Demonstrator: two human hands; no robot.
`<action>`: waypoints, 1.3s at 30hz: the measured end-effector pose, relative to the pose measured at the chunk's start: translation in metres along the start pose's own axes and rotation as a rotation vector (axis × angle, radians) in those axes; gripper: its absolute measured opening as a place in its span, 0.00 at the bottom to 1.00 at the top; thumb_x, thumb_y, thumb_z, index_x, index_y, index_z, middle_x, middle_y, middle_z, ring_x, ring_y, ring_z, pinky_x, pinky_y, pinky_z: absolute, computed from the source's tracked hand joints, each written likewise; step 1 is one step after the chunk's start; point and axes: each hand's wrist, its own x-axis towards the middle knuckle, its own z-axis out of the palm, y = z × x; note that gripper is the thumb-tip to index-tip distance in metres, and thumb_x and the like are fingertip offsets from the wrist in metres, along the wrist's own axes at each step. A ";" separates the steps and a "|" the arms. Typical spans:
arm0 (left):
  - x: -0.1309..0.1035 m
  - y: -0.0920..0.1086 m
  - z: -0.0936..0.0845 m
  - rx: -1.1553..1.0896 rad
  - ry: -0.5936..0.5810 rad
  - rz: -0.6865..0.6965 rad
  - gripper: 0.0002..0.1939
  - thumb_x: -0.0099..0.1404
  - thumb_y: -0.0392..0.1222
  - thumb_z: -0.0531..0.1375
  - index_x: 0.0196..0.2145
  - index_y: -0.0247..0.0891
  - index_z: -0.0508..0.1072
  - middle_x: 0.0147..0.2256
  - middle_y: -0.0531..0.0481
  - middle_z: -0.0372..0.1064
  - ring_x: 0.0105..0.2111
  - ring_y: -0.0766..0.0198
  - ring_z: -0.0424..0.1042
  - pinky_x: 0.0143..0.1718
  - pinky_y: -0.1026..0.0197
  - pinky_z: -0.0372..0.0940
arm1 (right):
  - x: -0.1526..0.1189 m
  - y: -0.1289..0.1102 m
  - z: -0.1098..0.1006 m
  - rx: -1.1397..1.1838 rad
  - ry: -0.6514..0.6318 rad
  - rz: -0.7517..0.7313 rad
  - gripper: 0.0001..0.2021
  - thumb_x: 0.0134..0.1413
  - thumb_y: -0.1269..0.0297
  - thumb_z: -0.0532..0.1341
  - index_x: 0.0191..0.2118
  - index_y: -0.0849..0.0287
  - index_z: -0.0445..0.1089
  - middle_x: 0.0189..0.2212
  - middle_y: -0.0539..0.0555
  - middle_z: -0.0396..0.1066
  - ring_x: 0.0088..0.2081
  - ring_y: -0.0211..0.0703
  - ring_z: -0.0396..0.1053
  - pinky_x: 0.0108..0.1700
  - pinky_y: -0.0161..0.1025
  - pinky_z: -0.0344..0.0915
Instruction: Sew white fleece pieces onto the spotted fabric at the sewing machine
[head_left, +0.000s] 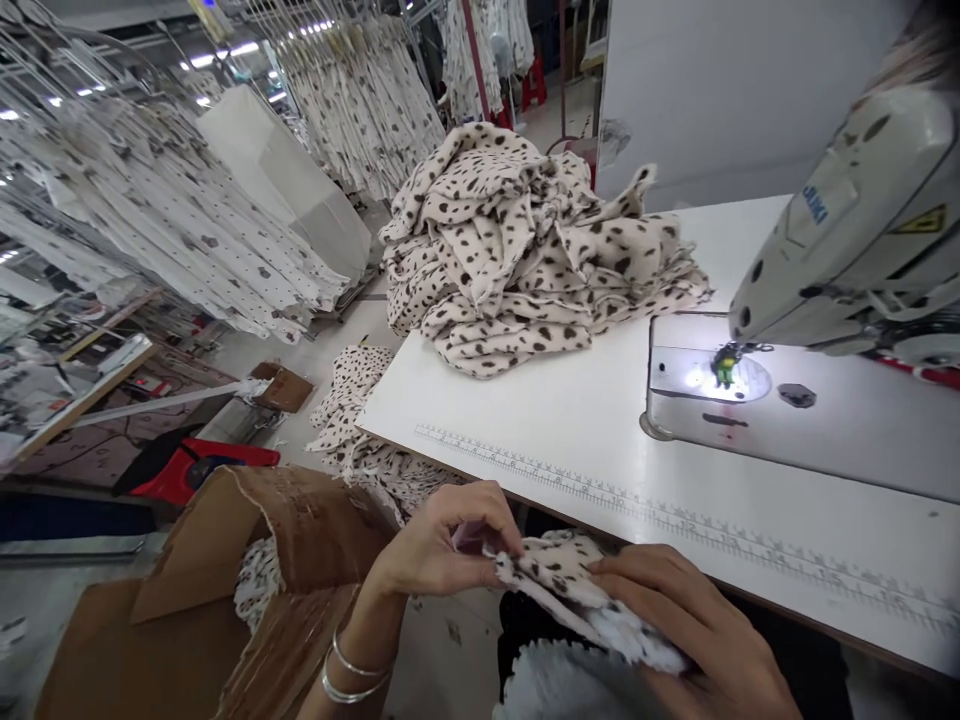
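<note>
Below the table's front edge, my left hand (457, 540) pinches one end of a cream fabric piece (559, 565) with dark spots. My right hand (690, 610) lies along the other end of that fabric, its fingers closed over it and the thumb hidden beneath. The cloth is folded, with a fuzzy pale edge between the hands. Beyond it, a big heap of the same spotted fabric (510, 240) rests on the white table (495, 415). At the right of the table stands a sewing machine (847, 220), its lamp lighting the needle area.
A printed ruler (600, 490) runs along the table's front edge. On the floor at left sits an open cardboard box (315, 540) with spotted cloth inside. More spotted fabric (352, 400) hangs beside the table's left end. Racks of hanging garments (202, 220) fill the back left.
</note>
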 end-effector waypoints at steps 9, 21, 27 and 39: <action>0.002 -0.003 0.009 -0.097 0.110 0.064 0.07 0.62 0.44 0.66 0.30 0.38 0.81 0.33 0.43 0.70 0.35 0.58 0.72 0.35 0.58 0.69 | -0.011 -0.004 0.008 0.050 -0.035 0.101 0.21 0.52 0.77 0.55 0.53 0.60 0.66 0.44 0.57 0.72 0.47 0.45 0.71 0.46 0.38 0.72; -0.005 0.001 -0.001 -0.212 0.194 -0.118 0.16 0.58 0.50 0.68 0.27 0.34 0.71 0.30 0.43 0.71 0.32 0.59 0.72 0.40 0.54 0.70 | -0.003 -0.015 0.021 0.104 -0.089 0.239 0.23 0.55 0.74 0.55 0.57 0.55 0.62 0.48 0.58 0.69 0.47 0.47 0.70 0.43 0.40 0.73; -0.017 0.006 -0.005 -0.186 0.251 -0.143 0.15 0.57 0.47 0.69 0.28 0.33 0.71 0.29 0.46 0.69 0.32 0.61 0.71 0.35 0.60 0.67 | 0.004 -0.018 0.049 0.193 -0.122 0.380 0.22 0.58 0.61 0.61 0.57 0.53 0.60 0.47 0.57 0.69 0.45 0.46 0.72 0.38 0.37 0.73; -0.036 0.017 -0.015 0.149 0.243 -0.177 0.13 0.65 0.49 0.62 0.33 0.37 0.82 0.31 0.46 0.66 0.30 0.65 0.67 0.30 0.65 0.63 | 0.018 -0.019 0.073 0.236 -0.122 0.239 0.11 0.61 0.67 0.60 0.49 0.55 0.68 0.39 0.56 0.69 0.40 0.43 0.72 0.40 0.38 0.72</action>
